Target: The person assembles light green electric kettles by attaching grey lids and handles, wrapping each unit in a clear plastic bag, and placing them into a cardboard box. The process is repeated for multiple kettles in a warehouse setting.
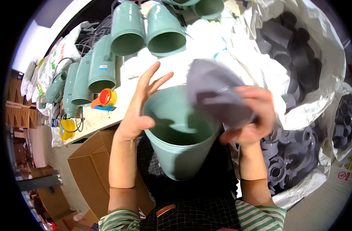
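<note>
A green, bucket-shaped plastic housing [176,154] is in front of my body, its wide mouth turned up toward me. My left hand [135,107] is at its left rim, fingers spread and the thumb near the edge; whether it touches the rim I cannot tell. In my right hand [257,115] is a grey plastic part [212,90], round and cone-like, smeared by motion. It is tilted above the right side of the housing's mouth and hides part of the rim.
Several green housings [128,29] lie on the white table [124,104], beside a roll of yellow and orange tape [106,98]. At right, white sacks [299,119] hold dark grey plastic parts [280,169]. An open cardboard box [97,169] stands at lower left.
</note>
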`<state>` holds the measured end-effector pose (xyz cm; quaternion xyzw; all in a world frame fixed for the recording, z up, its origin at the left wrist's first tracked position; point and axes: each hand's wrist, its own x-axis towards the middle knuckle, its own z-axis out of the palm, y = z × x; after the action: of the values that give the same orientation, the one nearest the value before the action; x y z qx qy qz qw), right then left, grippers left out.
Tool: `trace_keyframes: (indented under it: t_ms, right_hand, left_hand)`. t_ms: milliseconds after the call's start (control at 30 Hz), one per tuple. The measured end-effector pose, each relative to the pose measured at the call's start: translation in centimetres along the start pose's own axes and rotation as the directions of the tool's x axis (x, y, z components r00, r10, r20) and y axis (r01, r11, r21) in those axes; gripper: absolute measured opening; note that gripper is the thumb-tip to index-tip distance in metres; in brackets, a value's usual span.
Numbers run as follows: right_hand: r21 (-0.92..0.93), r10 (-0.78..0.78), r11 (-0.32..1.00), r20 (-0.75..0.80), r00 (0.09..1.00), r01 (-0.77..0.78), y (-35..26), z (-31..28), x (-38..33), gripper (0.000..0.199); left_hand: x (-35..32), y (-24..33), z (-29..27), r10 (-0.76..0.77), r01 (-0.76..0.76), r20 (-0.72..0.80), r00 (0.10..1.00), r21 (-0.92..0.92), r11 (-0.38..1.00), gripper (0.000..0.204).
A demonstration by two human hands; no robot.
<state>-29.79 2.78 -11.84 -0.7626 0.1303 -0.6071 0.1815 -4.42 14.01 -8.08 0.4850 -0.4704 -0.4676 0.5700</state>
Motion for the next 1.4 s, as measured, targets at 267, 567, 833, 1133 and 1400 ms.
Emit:
trace_keyframes:
  t_ms: [267, 567, 833, 1133, 1400]
  right_hand:
    - [0.651, 0.693, 0.247, 0.400, 0.600, -0.718, -6.8, 8.2, 0.8, 0.147]
    - [0.589, 0.713, 0.317, 0.369, 0.596, -0.744, -6.9, 10.5, 0.1, 0.130]
    - [0.558, 0.706, 0.373, 0.348, 0.617, -0.741, -5.8, 11.1, -0.1, 0.126]
    - [0.221, 0.022, 0.972, 0.242, 0.970, -0.077, -2.2, 9.7, -1.6, 0.094]
    - [-0.043, 0.089, 0.996, 0.342, 0.936, -0.078, -5.3, 11.2, 0.9, 0.082]
  left_hand:
    - [-5.0, 1.0, -0.8, 0.151, -0.156, -0.264, 0.953, 0.001, 0.988, 0.120]
    - [-6.1, -0.3, -1.1, 0.146, -0.180, -0.391, 0.909, -0.051, 0.982, 0.111]
    - [-5.5, -2.2, -1.4, 0.134, -0.185, -0.450, 0.883, -0.071, 0.980, 0.103]
    - [-4.9, -1.0, -4.0, 0.590, -0.469, 0.116, 0.799, 0.735, 0.490, 0.080]
    - [-3.7, -2.6, -4.7, 0.632, -0.424, -0.011, 0.775, 0.732, 0.533, 0.065]
